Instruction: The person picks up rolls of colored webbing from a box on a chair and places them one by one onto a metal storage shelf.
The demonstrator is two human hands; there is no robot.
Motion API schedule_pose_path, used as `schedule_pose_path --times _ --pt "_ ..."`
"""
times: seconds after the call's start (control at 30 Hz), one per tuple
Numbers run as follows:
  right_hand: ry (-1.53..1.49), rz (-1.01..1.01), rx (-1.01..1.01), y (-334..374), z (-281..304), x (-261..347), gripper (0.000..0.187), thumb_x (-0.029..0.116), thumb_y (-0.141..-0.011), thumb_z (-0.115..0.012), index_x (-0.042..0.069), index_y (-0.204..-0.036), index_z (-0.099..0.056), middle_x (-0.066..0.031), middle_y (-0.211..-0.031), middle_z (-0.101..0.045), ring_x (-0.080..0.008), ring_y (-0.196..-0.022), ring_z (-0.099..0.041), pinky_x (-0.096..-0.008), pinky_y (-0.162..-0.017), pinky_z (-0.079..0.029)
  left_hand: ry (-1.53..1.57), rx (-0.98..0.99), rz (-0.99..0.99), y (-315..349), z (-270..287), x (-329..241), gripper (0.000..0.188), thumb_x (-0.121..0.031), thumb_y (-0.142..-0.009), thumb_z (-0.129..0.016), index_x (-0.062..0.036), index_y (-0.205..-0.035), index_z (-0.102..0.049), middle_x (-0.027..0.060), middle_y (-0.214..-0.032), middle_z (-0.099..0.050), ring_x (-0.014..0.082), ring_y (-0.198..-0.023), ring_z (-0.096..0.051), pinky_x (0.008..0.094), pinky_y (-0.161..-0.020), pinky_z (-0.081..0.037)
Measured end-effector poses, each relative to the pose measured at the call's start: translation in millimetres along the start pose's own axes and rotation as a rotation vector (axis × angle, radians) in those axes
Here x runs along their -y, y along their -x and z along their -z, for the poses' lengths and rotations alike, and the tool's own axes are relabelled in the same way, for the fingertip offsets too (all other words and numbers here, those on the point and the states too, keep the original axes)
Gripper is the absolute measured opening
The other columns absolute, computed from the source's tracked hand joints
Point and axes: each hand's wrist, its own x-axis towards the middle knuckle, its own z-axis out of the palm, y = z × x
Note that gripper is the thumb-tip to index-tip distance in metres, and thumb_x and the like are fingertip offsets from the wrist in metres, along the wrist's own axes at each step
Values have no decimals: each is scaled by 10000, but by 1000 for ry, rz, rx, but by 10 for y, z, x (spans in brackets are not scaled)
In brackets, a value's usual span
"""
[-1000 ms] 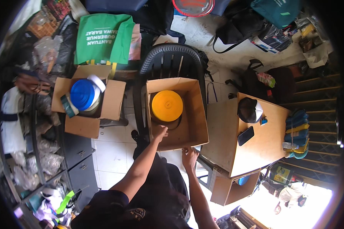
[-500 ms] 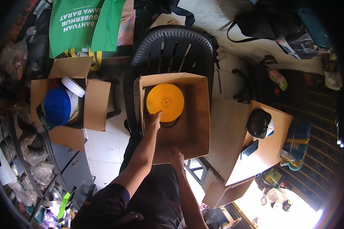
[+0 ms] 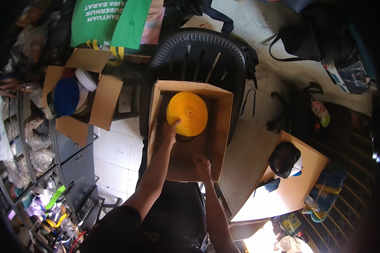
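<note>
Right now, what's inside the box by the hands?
A yellow roll, with the left hand on its edge. What lies under the roll is covered; the nearer box floor shows.

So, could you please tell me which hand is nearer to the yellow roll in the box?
Left. The left hand touches the yellow roll at its lower-left edge; the right hand is apart from it, lower in the picture.

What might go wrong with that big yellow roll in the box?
The yellow roll might slip or unwind: the left hand is at its edge, while the right hand isn't touching it. The cardboard box might slide if bumped, because it seems to rest on the black chair.
</note>
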Motion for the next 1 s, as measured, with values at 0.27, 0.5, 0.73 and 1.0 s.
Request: schedule_pose_path --times 0.27,0.5,0.73,1.0 --pt "-711 -454 48 -298 559 -17 658 523 -856 -639 104 -1344 -499 -125 -1234 -592 -251 -1013 -630 -396 -803 -519 -73 -72 -311 1241 -301 -543 513 -194 -672 -872 -4 -1051 -585 104 -1001 -632 199 -924 -612 339 -805 -491" --pt "-1633 -71 410 -221 897 623 607 506 -967 -461 53 -1370 -461 -136 -1351 -534 -317 -1233 -520 -490 -1019 -415 155 359 -180 2301 743 -952 515 -161 -717 -835 -8 -1141 -585 112 -1043 -657 190 -938 -646 324 -774 -532" --pt "-1133 290 368 316 638 1055 470 79 -824 -661 63 -1282 -554 -87 -1203 -622 -238 -1119 -602 -404 -961 -492 127 344 -442 2500 1883 -698 624 -206 -737 -834 -45 -1260 -535 83 -1151 -639 191 -1080 -599 336 -927 -481" --pt "-827 704 507 1843 -311 2822 747 46 -685 -776 58 -1357 -450 -79 -1219 -563 -233 -1141 -534 -365 -986 -423 463 86 -799 3442 3795 -601 641 -184 -724 -857 -24 -1240 -512 90 -1147 -629 180 -1054 -608 323 -926 -486"
